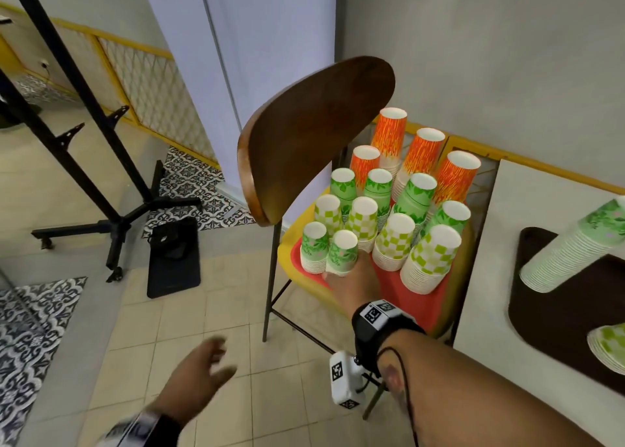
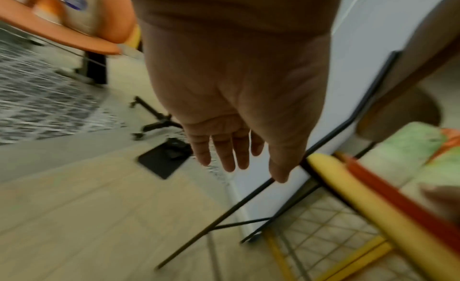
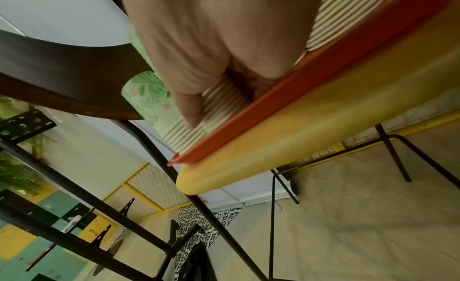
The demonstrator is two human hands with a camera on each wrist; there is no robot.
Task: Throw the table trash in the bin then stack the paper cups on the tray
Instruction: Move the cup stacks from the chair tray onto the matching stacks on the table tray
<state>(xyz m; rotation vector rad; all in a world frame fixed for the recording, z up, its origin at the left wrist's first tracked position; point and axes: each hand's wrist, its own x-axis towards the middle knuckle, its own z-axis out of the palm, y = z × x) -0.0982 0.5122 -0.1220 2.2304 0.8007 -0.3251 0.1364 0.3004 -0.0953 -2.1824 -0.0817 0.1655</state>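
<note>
Several stacks of upturned paper cups, orange (image 1: 389,132), green leafy and green checked (image 1: 395,243), stand on a red tray (image 1: 406,287) on a yellow chair seat (image 1: 287,243). My right hand (image 1: 351,277) grips the base of the front green leafy stack (image 1: 341,250); in the right wrist view its fingers (image 3: 189,112) curl round the ribbed rims (image 3: 224,100) just above the tray edge (image 3: 298,84). My left hand (image 1: 203,372) hovers over the floor, fingers (image 2: 229,153) spread and holding nothing. Another green stack (image 1: 575,243) lies tilted on a dark tray (image 1: 541,311) at right.
The chair's brown curved backrest (image 1: 314,135) rises left of the cups. A white table (image 1: 527,243) stands at right. A black stand with a wheeled base (image 1: 115,223) and a flat black bag (image 1: 174,257) occupy the tiled floor at left.
</note>
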